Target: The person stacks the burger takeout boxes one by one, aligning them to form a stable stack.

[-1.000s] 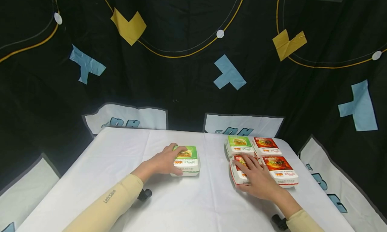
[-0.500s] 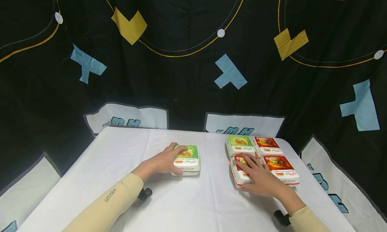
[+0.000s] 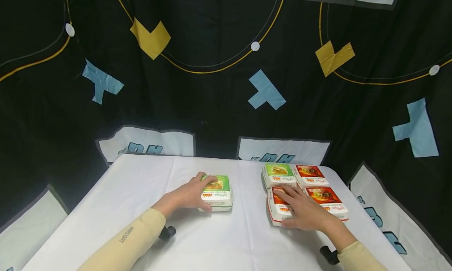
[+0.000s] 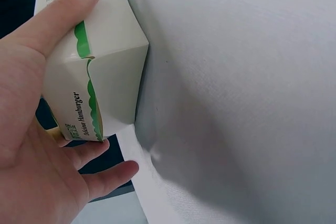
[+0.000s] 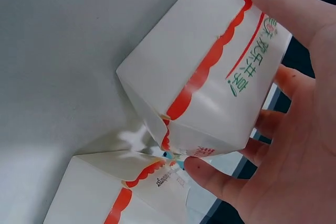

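Observation:
My left hand point(image 3: 188, 193) holds a green-and-white hamburger box point(image 3: 221, 199) near the middle of the table, thumb on its near side and fingers across the top to the far side. In the left wrist view the thumb lies along the wall of this box point(image 4: 113, 85). On the right, my right hand point(image 3: 305, 210) grips a red-and-white hamburger box point(image 3: 277, 210), the front left one of a cluster. Its thumb presses the near wall of the box point(image 5: 220, 77) in the right wrist view. The hand hides part of the red top.
Behind the gripped red box stands another green box point(image 3: 279, 174). Two more red boxes, one at the back point(image 3: 311, 174) and one in front point(image 3: 326, 200), stand beside them on the white-covered table point(image 3: 212, 239). A black curtain point(image 3: 197, 106) hangs behind.
The head view has tilted up a little, so everything sits slightly lower in it. Both hands stay on their boxes with hardly any visible movement.

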`<state>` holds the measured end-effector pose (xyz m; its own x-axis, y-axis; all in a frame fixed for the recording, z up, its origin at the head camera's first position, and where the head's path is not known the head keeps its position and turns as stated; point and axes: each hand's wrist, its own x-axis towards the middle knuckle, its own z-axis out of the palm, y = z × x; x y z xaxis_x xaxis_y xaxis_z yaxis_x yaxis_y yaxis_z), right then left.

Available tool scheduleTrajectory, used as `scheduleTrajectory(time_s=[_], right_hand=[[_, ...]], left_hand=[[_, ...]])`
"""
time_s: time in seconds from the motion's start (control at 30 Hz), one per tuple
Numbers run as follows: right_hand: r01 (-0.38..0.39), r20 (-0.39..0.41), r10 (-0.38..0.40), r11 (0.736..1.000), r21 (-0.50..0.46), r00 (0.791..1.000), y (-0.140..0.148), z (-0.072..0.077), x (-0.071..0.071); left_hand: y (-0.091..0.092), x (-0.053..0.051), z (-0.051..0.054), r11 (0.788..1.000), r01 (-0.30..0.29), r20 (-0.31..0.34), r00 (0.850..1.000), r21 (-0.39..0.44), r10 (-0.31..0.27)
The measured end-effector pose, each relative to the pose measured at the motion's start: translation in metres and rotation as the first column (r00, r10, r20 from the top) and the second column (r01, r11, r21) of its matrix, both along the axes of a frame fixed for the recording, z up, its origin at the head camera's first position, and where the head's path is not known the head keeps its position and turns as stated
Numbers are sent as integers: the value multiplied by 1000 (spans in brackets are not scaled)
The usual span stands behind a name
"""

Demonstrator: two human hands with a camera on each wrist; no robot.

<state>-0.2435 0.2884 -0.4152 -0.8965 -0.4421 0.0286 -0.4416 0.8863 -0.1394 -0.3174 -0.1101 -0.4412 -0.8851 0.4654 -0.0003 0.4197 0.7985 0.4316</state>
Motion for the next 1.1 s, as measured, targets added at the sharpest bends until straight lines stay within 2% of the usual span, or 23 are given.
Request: scheduleTrajectory(time_s=[0.3,0.63,0.87,1.1], right_hand=[[19,19,-19,1000,4,1000,0,3,-2],[34,22,-35,999,15,999,-1,-3,-2],[10,1,-10,1000,3,1000,0,-8,-4],[-7,32,8,999,-41,999,-2,-9,-3]], left_hand=[[-1,0,0,1000,2,-16,1000,9,-2],[0,5,0,999,-9,15,1000,30,9],[0,6,-1,999,-11,21,1000,44,10],[-1,7,-2,999,-17,19,1000,44,17]])
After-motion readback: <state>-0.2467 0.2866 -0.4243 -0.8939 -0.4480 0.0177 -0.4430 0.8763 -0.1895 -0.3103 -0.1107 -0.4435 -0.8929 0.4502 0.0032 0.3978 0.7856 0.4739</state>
